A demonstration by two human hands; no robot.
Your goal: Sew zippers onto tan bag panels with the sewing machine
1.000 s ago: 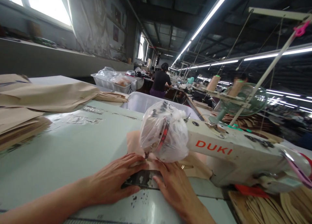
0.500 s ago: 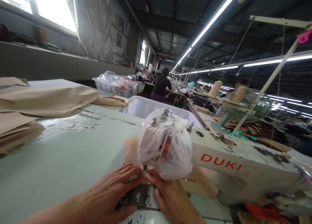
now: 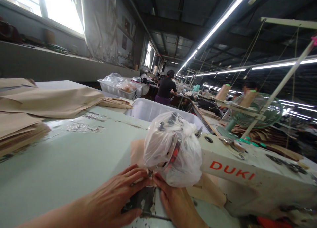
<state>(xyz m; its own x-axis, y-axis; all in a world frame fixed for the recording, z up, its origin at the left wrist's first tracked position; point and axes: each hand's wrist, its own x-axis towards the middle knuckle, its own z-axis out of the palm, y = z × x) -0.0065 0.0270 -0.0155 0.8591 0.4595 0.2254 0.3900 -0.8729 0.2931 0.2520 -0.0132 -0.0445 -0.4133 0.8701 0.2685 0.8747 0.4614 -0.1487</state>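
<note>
A sewing machine marked DUKI (image 3: 231,170) stands in front of me, its head wrapped in a knotted clear plastic bag (image 3: 184,158). Under the head lies a beige fabric piece (image 3: 137,152), which also shows to the right below the arm (image 3: 206,190). My left hand (image 3: 123,188) lies flat at the needle area, fingers stretched forward and thumb apart, fingertips on the edge of the piece. Close beside it my right hand (image 3: 174,198) presses its fingertips down at the same spot, thumb a little apart. The bag hides part of its fingers and the needle.
Stacked beige pieces (image 3: 22,135) and a long folded one (image 3: 56,104) lie at the left of the pale green table (image 3: 81,165). Behind the machine is a white bin (image 3: 146,107). Thread cones (image 3: 223,92) and a green fan (image 3: 271,110) stand right; a person (image 3: 166,87) works farther off.
The whole view has shifted slightly, so the scene sits a little farther right. Both hands keep their place at the needle, with hardly any visible movement of the piece.
</note>
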